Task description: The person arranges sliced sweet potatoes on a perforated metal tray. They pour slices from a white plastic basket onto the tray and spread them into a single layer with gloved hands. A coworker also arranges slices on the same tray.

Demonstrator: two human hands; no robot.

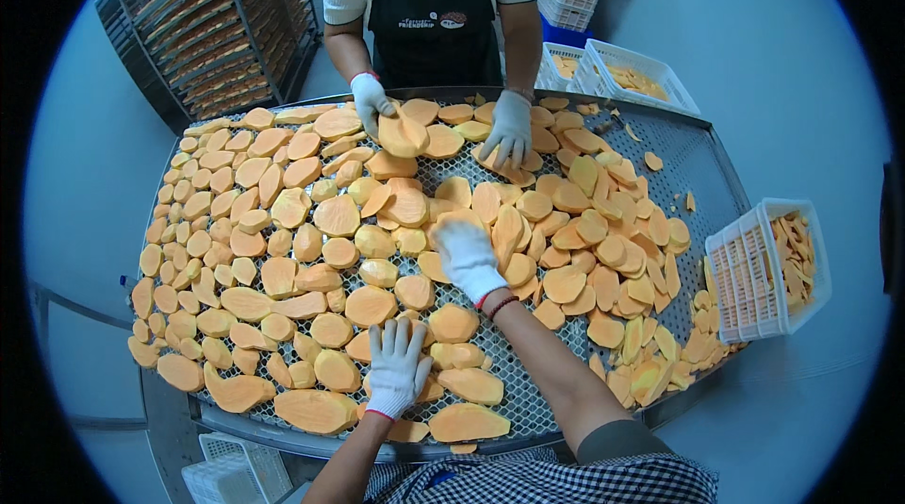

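Orange slices [337, 216], which look like sweet potato, cover a mesh rack [530, 389] on the table, in a spread layer at left and a loose heap [617, 264] at right. My left hand [397, 370], in a white glove, lies on slices near the front edge, fingers stretched and spread. Gloved too, my right hand [467, 257] is over slices mid-table. Motion smears its fingers, so whether it holds one is unclear. Across the table, a co-worker's gloved hand [371, 104] holds a large slice [403, 133]; their other hand [510, 132] rests on slices.
At the table's right end a white crate [754, 268] of orange pieces leans, with scraps beside it. More white crates [650, 70] stand behind at right. A tall rack [212, 33] of loaded trays stands back left. White baskets [236, 471] sit below the front left edge.
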